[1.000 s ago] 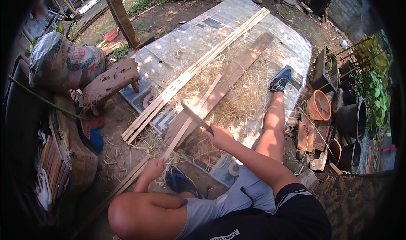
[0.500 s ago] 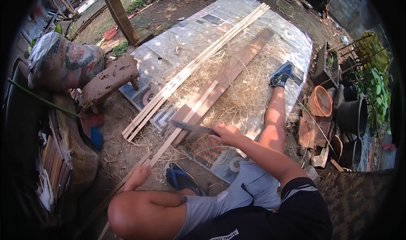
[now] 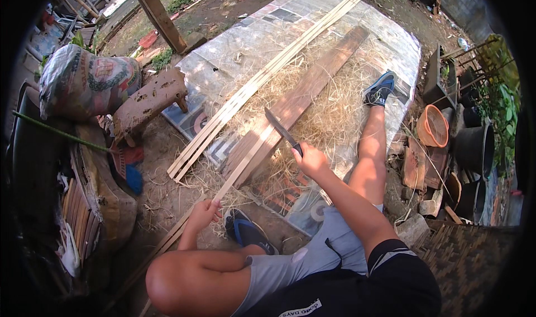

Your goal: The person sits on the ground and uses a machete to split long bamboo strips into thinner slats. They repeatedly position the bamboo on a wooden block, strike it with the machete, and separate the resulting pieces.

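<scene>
My right hand [image 3: 312,159] is wrapped round the dark handle of a long knife [image 3: 282,128], its blade pointing forward and left over the strip's far end. Whether the blade touches the wood I cannot tell. Closed round a thin pale wooden strip [image 3: 245,159], my left hand [image 3: 205,213] is low, in front of my bent knee. The strip lies slanting along a brown plank [image 3: 318,77], its far end on the wood. Pale curly shavings [image 3: 335,121] are strewn beside and under the plank.
A bundle of long pale strips [image 3: 268,71] lies left of the plank on a printed sheet [image 3: 229,54]. At left stand a stuffed sack [image 3: 92,82] and a low wooden stool [image 3: 151,102]. An orange bucket [image 3: 432,126] and black pots [image 3: 474,152] line the right.
The knife has moved forward along the strip, and its blade now points farther ahead. My left hand has moved forward and right with the strip. The view has shifted slightly.
</scene>
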`<state>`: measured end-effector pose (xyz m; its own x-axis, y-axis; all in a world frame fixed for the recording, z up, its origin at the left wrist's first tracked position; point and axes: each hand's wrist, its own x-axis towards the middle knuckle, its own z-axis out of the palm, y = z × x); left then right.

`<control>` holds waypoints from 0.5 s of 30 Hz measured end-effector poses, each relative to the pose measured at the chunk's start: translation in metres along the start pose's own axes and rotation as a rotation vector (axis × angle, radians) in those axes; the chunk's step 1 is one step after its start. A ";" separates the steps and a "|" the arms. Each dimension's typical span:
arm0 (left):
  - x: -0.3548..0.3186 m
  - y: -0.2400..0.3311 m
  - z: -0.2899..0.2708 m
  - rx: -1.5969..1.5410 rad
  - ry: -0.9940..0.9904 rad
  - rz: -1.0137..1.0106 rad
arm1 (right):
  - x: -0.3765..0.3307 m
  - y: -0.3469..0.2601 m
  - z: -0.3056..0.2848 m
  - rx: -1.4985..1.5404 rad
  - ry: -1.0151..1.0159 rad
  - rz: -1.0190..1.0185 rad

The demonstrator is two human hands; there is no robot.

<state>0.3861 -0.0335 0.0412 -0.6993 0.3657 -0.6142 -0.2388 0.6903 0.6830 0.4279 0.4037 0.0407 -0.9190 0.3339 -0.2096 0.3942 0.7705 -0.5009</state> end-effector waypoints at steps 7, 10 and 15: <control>-0.002 0.043 0.035 0.607 0.426 0.290 | -0.070 -0.068 0.003 -0.044 -0.297 -0.465; -0.009 0.048 0.038 0.659 0.458 0.317 | -0.040 -0.049 0.010 -0.094 -0.156 -0.348; -0.013 0.047 0.022 0.507 0.372 0.287 | -0.047 -0.053 0.005 -0.157 -0.119 -0.478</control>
<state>0.3995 0.0079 0.0725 -0.8942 0.4012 -0.1985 0.2710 0.8382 0.4733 0.4507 0.3449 0.0732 -0.9874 -0.1322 -0.0869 -0.0820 0.8974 -0.4336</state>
